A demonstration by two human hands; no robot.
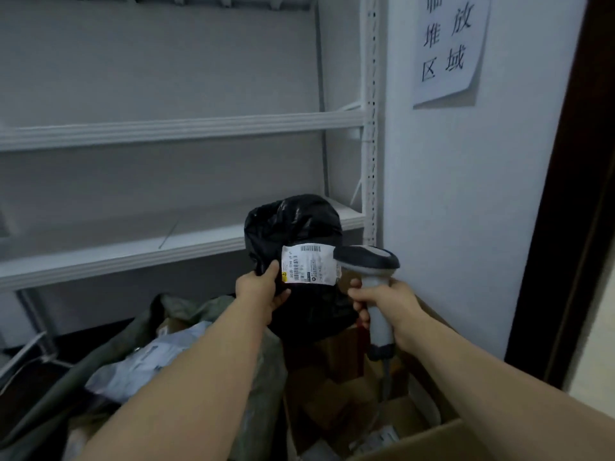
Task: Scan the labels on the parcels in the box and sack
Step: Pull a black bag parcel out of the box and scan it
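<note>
We are gripping the black poly-bag parcel (pixel 293 234) with the left hand (pixel 258 289) above the green sack (pixel 139 331) and cardboard box (pixel 429 440), while the right hand (pixel 387 306) is clasping the handheld barcode scanner (pixel 372 267), its head lying just right of the shipping label (pixel 309 264).

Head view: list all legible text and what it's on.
Wall sign: "堆放" and "区域"; top row cut off.
Label on the black parcel: "502D T046", sideways, barely legible; barcode digits and fine print too small.
Scanner: no text seen.
Parcels in the sack and box: labels blurred, unreadable.
</note>
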